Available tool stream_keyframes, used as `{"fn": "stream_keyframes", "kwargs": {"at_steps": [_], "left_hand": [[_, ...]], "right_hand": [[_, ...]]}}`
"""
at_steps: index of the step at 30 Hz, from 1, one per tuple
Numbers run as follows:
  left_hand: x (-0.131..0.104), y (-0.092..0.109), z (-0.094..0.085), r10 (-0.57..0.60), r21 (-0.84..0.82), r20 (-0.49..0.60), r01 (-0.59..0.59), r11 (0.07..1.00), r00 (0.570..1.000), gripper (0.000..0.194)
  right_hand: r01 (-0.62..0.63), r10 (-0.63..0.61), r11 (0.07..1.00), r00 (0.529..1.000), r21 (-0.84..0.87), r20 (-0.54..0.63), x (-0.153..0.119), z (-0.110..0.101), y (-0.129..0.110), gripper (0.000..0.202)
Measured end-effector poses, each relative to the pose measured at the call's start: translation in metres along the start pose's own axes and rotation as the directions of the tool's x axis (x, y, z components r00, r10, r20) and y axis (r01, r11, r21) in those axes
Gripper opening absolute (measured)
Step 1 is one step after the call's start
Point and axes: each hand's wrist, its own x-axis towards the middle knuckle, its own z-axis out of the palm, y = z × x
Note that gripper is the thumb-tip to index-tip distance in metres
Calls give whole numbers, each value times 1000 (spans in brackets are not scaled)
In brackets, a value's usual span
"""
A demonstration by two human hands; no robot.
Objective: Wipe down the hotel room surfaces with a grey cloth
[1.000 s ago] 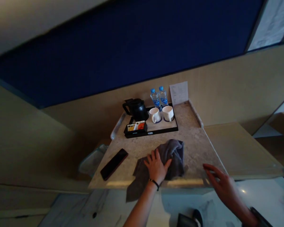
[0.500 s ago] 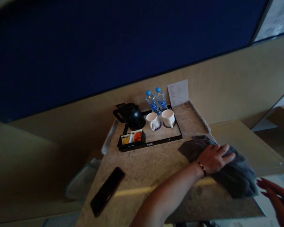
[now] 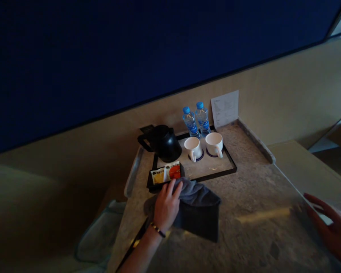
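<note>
My left hand [image 3: 167, 206], with a beaded bracelet on the wrist, presses on a grey cloth [image 3: 199, 197] that lies bunched and partly spread on the stone-look tabletop [image 3: 252, 193]. Its fingertips are close to the front of a small black box [image 3: 152, 185] holding tea or coffee sachets [image 3: 174, 171]. Beneath the left forearm, a dark phone [image 3: 135, 242] shows only in part. At the right edge of the view, my right hand [image 3: 331, 227] is by the table's side, fingers apart and holding nothing.
Behind the cloth, a tray [image 3: 216, 176] carries a black kettle [image 3: 166, 146], two white mugs [image 3: 192, 146] and two water bottles [image 3: 191, 123]. A printed card [image 3: 225, 108] leans against the wall. Raised edges [image 3: 255, 140] border the tabletop. A bag-like thing [image 3: 100, 231] is at lower left.
My left hand has swept the cloth from the table's right side to the left, in front of the sachet box. The phone is now mostly covered. My right hand stays at the right.
</note>
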Motion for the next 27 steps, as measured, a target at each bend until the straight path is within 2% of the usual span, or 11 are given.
{"fn": "stream_keyframes", "kwargs": {"at_steps": [3,6,9,11,13,15,18,20,22,24,27], "left_hand": [[14,16,-24,3,-153,-150,-26,988,989,56],[55,69,-38,53,-247,-282,-126,961,958,53],[126,123,-43,56,-260,-282,-132,957,958,47],[187,147,-39,39,-232,-187,-83,969,982,45],[252,161,-24,-3,-194,-53,-7,981,999,43],[309,173,4,-62,-190,81,77,979,995,44],[352,198,60,-148,-288,337,252,924,930,58],[344,219,89,-154,-377,452,345,860,879,73],[313,240,100,-141,-442,430,345,828,892,74],[266,259,92,-91,-454,348,253,854,933,69],[187,282,60,42,-404,254,67,912,966,57]], "right_hand": [[213,-214,975,977,-67,-9,10,22,13,77],[280,-286,948,958,-149,-14,10,37,16,70],[334,-338,928,941,-166,5,6,37,14,63],[362,-367,918,930,-164,4,6,34,14,58],[378,-382,910,924,-170,6,7,32,16,56],[383,-389,913,921,-143,-14,10,31,18,56],[341,-342,940,939,-23,-41,12,30,19,56],[274,-275,959,961,68,10,12,27,16,57],[182,-198,969,977,164,82,10,21,12,59],[101,-133,956,986,277,99,8,12,6,57],[114,-147,880,989,461,36,5,-4,5,53]]}}
